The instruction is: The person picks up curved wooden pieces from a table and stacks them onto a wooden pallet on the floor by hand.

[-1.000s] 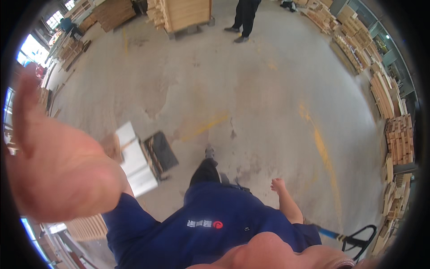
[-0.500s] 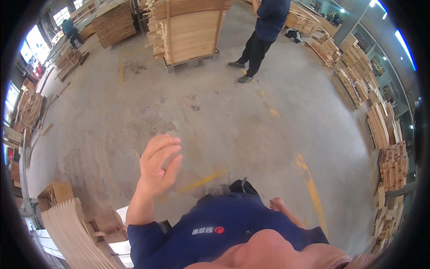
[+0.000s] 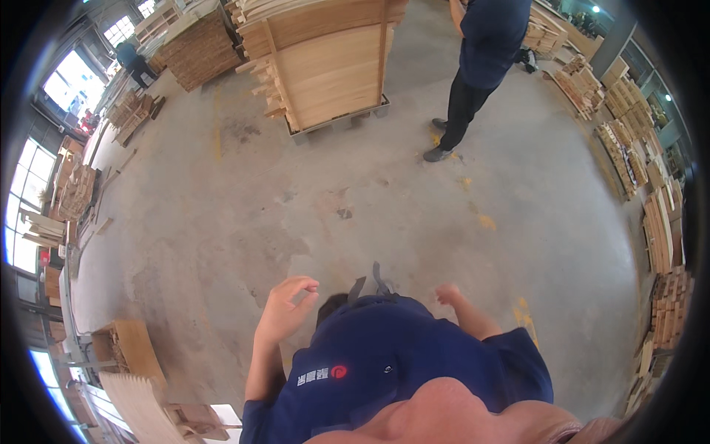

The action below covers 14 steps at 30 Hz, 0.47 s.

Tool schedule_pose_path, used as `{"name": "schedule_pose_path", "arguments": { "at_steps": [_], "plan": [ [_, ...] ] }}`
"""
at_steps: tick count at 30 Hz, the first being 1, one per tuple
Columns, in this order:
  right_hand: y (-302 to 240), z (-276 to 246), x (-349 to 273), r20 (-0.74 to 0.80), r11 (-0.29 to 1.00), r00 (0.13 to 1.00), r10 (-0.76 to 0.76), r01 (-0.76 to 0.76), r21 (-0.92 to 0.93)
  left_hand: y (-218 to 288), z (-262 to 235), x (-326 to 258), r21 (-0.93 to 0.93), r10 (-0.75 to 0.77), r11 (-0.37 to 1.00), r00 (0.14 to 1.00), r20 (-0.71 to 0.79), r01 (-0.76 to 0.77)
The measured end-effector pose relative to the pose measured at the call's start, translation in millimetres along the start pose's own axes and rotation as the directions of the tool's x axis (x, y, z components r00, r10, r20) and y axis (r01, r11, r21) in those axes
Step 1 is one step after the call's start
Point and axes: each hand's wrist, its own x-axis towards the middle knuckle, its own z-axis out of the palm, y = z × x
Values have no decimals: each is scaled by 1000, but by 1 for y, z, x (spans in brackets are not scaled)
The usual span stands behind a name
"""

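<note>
My left hand point(image 3: 287, 307) is raised in front of my body on the left, over the grey floor. Its fingers are bent, with a gap between them and the thumb, and nothing is in it. On the right, my right hand point(image 3: 448, 295) hangs near my waist with its fingers loosely curled in. I see no thing in it, though it is small and a little blurred. Neither hand touches anything. Closest to the left hand are my dark blue shirt point(image 3: 355, 348) and the dark straps point(image 3: 379, 280) at my waist.
Ahead stands a tall stack of wooden boards point(image 3: 325, 74) on a pallet. A person point(image 3: 473, 81) in dark clothes stands right of it. Wood piles point(image 3: 669, 307) line the right side. A wooden box point(image 3: 137, 348) and curved wooden slats point(image 3: 137, 403) are at the lower left.
My left hand has lowered toward my waist and moved slightly right. My right hand has risen and come further into view. The board stack and the standing person appear nearer and further right.
</note>
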Motion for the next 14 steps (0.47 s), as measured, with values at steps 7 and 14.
{"name": "schedule_pose_path", "arguments": {
  "at_steps": [7,14],
  "plan": [
    [59,-143,93,-172,664,856,488,-236,710,-43,-23,136,-60,-57,997,998,15,57],
    [76,-190,127,-103,965,989,102,-124,-233,-107,-53,305,-139,-22,989,990,137,41]
  ]
}}
